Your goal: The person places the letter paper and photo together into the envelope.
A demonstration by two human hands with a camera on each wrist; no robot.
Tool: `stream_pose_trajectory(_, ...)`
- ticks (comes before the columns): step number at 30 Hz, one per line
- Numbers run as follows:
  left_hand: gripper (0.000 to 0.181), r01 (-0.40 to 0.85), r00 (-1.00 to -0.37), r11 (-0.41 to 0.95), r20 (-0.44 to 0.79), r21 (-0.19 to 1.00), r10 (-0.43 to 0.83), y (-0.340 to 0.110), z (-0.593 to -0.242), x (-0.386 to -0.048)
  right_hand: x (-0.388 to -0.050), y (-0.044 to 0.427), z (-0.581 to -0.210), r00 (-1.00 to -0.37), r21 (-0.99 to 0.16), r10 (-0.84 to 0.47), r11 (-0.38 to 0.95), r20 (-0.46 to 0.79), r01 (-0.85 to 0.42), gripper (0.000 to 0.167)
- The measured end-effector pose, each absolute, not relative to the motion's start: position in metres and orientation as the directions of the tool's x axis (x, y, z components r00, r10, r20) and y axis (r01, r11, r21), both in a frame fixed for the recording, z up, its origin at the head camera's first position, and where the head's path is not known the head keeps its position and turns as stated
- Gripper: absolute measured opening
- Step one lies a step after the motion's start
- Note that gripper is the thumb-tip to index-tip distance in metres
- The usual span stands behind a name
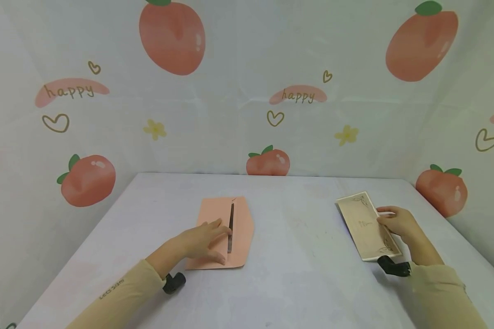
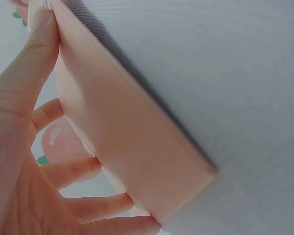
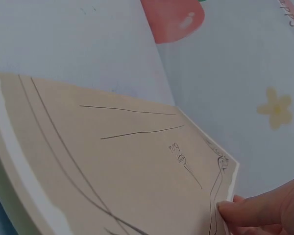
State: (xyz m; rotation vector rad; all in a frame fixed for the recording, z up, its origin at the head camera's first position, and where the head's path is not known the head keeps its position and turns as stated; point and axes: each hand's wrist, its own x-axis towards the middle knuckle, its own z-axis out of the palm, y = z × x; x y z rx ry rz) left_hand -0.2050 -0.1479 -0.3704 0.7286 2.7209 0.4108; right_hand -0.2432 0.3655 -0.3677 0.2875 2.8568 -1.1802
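Observation:
A pink envelope [image 1: 242,228] with a dark slit along its flap side lies on the table, left of centre. The left hand [image 1: 201,240] rests on it with fingers spread; in the left wrist view the fingertips touch the surface of the envelope [image 2: 117,127] and the left hand [image 2: 44,161] is beside it. At the right, the right hand [image 1: 399,224] pinches the long edge of a cream card [image 1: 364,224] with ornamental corners, which is tilted. In the right wrist view the thumb of the right hand [image 3: 267,210] presses the edge of the card [image 3: 127,152], whose face carries thin dark lines.
A white cloth covers the table [image 1: 288,283]. Behind it hangs a white curtain [image 1: 222,123] printed with peaches, hearts and yellow flowers. Black straps with protruding pieces sit at both wrists.

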Motion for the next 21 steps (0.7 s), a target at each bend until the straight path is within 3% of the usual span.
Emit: stream_pose_trajectory(21, 0.073, 0.473, -0.811, 0.809, -0.188, 0.349, 0.554, -0.147, -0.365, -0.202, -0.245, 0.345, -0.357, -0.993, -0.720, 0.096, 0.685, -0.062, 0.111, 0.047)
